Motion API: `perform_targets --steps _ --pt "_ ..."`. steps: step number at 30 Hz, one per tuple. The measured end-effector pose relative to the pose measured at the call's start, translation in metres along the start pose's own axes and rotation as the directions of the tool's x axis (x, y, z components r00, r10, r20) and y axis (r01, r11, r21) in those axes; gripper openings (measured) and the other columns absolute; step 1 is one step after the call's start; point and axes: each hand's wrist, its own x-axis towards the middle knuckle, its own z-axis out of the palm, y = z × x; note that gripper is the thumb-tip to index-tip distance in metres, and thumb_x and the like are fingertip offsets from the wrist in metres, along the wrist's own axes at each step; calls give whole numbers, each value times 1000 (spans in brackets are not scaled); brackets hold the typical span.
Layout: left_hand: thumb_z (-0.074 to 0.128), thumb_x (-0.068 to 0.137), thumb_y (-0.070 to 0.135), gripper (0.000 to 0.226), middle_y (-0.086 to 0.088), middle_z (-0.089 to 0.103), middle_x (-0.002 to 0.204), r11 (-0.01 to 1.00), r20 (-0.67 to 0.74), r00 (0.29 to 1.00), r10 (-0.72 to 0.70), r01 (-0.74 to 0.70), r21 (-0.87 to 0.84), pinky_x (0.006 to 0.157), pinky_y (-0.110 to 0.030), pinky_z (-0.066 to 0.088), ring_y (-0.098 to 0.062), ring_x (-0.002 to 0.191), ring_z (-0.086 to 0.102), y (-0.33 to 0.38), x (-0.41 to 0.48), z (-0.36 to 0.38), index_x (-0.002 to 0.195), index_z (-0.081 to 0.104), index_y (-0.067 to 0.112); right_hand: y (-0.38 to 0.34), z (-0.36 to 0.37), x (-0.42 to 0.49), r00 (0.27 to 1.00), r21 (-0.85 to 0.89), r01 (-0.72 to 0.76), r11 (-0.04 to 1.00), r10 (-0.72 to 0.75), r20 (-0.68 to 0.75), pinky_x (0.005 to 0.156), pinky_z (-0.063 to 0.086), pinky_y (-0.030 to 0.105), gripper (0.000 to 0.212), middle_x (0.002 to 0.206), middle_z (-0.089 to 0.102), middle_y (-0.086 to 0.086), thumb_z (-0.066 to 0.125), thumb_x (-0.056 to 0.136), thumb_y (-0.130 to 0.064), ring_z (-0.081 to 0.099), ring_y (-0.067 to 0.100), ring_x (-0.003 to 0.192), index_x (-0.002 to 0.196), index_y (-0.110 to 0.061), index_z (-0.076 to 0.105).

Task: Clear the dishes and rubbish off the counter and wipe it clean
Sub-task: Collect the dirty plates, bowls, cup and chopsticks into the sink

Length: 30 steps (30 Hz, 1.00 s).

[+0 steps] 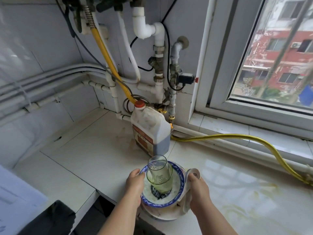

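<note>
A blue-rimmed bowl (179, 197) sits stacked on a white plate (162, 216) just above the counter's front edge. A greenish drinking glass (160, 173) stands tilted inside the bowl. My left hand (134, 185) grips the left rim of the bowl. My right hand (199, 190) grips the right side of the stack together with a white ceramic spoon (192, 174) whose bowl end pokes up above my thumb.
A plastic jug (150, 131) with a red cap and dark liquid stands behind the stack near the wall pipes. A yellow hose (254, 139) runs along the window sill to the right. The pale counter (237, 192) shows yellowish stains. A dark opening lies below the left front.
</note>
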Motion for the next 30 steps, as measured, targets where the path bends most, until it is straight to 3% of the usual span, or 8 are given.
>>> perform_targets --steps 3,8,10,12,13,17,22,30 --pt "56 94 17 35 -11 62 121 1000 29 1000 1 -2 17 89 -36 51 -27 101 60 5 6 2 129 55 14 2 5 -1 998 -1 5 1000 -5 -57 69 43 36 16 94 59 15 50 89 -21 57 33 84 97 -8 53" --pt "56 92 12 27 -10 67 110 999 91 995 -34 34 4 90 -41 54 -29 97 64 4 12 5 118 63 15 2 10 -5 994 -82 45 996 -53 -96 55 33 32 21 89 49 9 48 82 -29 38 20 64 88 -9 50" --pt "57 90 9 24 -11 69 104 999 105 993 -48 50 -15 89 -45 55 -32 95 66 1 12 3 112 66 16 -1 13 -16 997 -157 46 987 -54 -46 59 34 33 43 90 47 5 59 58 -47 37 19 69 84 -14 46" --pt "58 88 8 23 -11 70 101 998 109 993 -48 51 -26 87 -46 56 -32 92 67 0 13 -1 108 66 17 2 16 -21 998 -124 53 991 -57 -36 69 34 34 66 88 47 5 55 29 -52 39 21 77 82 -14 47" --pt "59 88 8 21 -11 70 100 998 110 993 -46 50 -35 86 -46 56 -32 90 67 0 13 -2 105 66 18 4 17 -20 997 -93 55 994 -59 -42 71 34 34 67 88 49 7 55 30 -51 41 22 79 85 -12 49" --pt "62 86 9 15 -9 71 96 997 113 993 -24 32 -65 80 -39 57 -30 87 68 0 10 -11 94 66 22 15 19 -13 994 3 46 999 -46 -96 63 38 33 28 94 53 13 50 81 -24 47 25 75 100 -3 54" --pt "64 84 11 15 -10 71 97 996 99 995 -3 11 -88 85 -46 57 -31 89 68 1 3 -26 95 66 22 24 28 -16 993 -30 73 997 -75 -91 52 34 29 27 92 54 12 50 84 -24 46 24 68 102 -5 55" --pt "66 82 13 12 -11 72 97 990 55 998 -10 17 -137 86 -49 56 -32 89 68 -11 -19 -47 92 66 21 31 28 -22 989 -155 136 979 -142 -32 53 32 31 16 78 53 11 46 89 -20 45 24 62 90 -6 54"
